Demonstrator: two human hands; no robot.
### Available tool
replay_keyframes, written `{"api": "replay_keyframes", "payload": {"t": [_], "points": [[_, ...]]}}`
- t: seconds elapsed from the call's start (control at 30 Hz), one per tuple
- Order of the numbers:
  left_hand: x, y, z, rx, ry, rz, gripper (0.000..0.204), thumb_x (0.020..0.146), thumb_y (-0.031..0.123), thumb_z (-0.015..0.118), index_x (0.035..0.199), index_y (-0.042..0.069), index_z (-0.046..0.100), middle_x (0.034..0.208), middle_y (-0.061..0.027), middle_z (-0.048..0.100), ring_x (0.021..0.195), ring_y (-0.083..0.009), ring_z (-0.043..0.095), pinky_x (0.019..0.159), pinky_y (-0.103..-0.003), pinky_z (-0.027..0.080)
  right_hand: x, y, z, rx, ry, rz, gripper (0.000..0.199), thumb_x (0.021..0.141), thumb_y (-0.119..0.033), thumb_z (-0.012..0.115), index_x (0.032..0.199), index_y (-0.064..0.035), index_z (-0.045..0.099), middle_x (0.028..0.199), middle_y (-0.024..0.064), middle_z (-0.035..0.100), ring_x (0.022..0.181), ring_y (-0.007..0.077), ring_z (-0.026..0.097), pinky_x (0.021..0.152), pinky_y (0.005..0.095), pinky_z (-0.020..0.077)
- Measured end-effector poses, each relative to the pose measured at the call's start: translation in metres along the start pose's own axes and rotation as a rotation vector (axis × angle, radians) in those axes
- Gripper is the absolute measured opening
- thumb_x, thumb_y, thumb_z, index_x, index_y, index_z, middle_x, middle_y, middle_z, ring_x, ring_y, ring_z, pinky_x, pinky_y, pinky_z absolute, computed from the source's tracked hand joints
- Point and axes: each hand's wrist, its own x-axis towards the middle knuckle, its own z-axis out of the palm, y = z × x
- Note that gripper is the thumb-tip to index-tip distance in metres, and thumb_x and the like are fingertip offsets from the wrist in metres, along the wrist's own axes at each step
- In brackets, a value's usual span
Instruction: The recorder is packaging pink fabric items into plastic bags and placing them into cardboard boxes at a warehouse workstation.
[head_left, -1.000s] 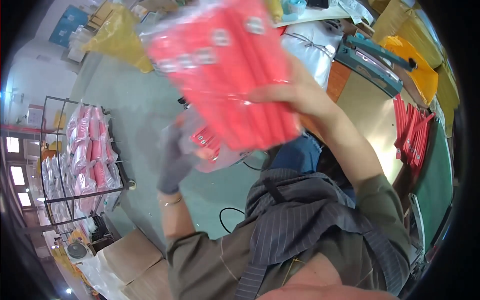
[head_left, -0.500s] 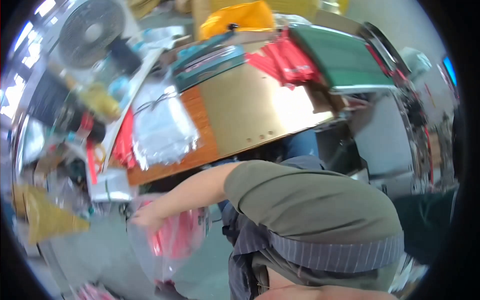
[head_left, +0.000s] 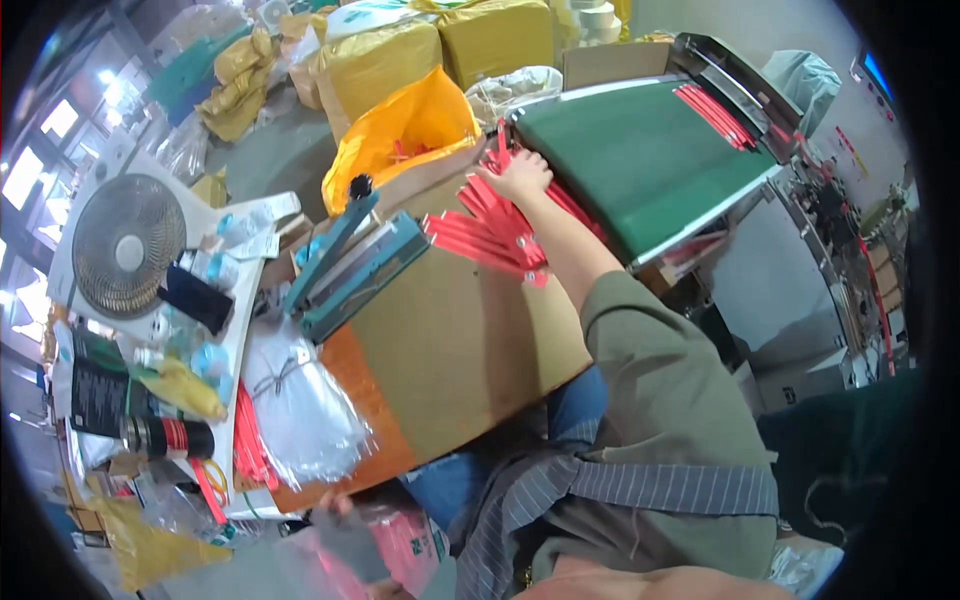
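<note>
My right hand (head_left: pixel 520 178) reaches across the cardboard-covered table and is closed over a fanned pile of narrow red strips (head_left: pixel 490 225). One strip stands up beside the fingers. At the lower left, my left hand (head_left: pixel 338 508) is at a clear plastic bag (head_left: pixel 405 540) with pink-red contents, below the table edge. Blur smears that hand, so its grip is unclear. A blue-green impulse sealer (head_left: pixel 365 275) with a raised arm lies left of the strips. Behind it, an open orange bag (head_left: pixel 390 145) has a few red pieces inside.
A green conveyor belt (head_left: pixel 620 150) carries several red strips (head_left: pixel 715 115) at the back right. Clear plastic sleeves (head_left: pixel 305 410) lie at the table's left. A fan (head_left: pixel 128 245) and a dark flask (head_left: pixel 170 437) stand on the white side table. Yellow wrapped parcels (head_left: pixel 380 70) are stacked behind.
My right hand has moved from the clear bag at lower left up to the red strips. The view has shifted, and the left hand now shows by the bag.
</note>
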Motion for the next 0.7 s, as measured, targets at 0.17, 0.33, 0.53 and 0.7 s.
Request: {"api": "replay_keyframes", "payload": {"t": [0.17,0.33,0.53,0.7], "points": [[0.075,0.071,0.182,-0.005,-0.404,0.44,0.04,0.086,0.027,0.062,0.111,-0.004,0.056,0.105,-0.0155,0.06,0.097,-0.0243,0.059,0.084,-0.033,0.047,0.027,0.017,0.021,0.137,-0.23,-0.05,0.047,0.083,-0.028,0.052,0.118,0.002,0.046,0.121,0.0231,0.052,0.111,0.0368,0.055,0.093,0.0446,0.045],[0.145,0.141,0.357,-0.389,-0.724,-0.144,0.049,0.087,0.04,0.06,0.112,-0.002,0.057,0.106,-0.0162,0.062,0.095,-0.0233,0.061,0.082,-0.034,0.048,0.038,0.071,0.025,-0.236,-0.466,-0.627,0.042,0.086,-0.025,0.043,0.103,0.0097,0.061,0.098,0.0289,0.062,0.092,0.037,0.062,0.089,0.04,0.0459],[0.138,0.19,0.4,-1.129,-1.152,-0.599,0.063,0.078,0.042,0.072,0.122,0.001,0.052,0.113,-0.0137,0.06,0.1,-0.0231,0.061,0.086,-0.036,0.051,-0.064,0.037,-0.001,0.691,-0.636,-0.208,0.08,0.077,-0.062,0.058,0.117,0.0067,0.052,0.106,0.0231,0.062,0.099,0.03,0.062,0.089,0.0389,0.0467],[0.111,0.171,0.359,-0.926,-1.069,-0.531,0.053,0.079,0.027,0.074,0.118,-0.003,0.054,0.109,-0.011,0.062,0.098,-0.0205,0.061,0.083,-0.032,0.051,-0.077,0.046,-0.006,1.49,-1.215,0.26,0.044,0.079,-0.025,0.072,0.11,0.0033,0.059,0.094,0.0098,0.066,0.081,0.0154,0.065,0.075,0.0274,0.0527]]}}
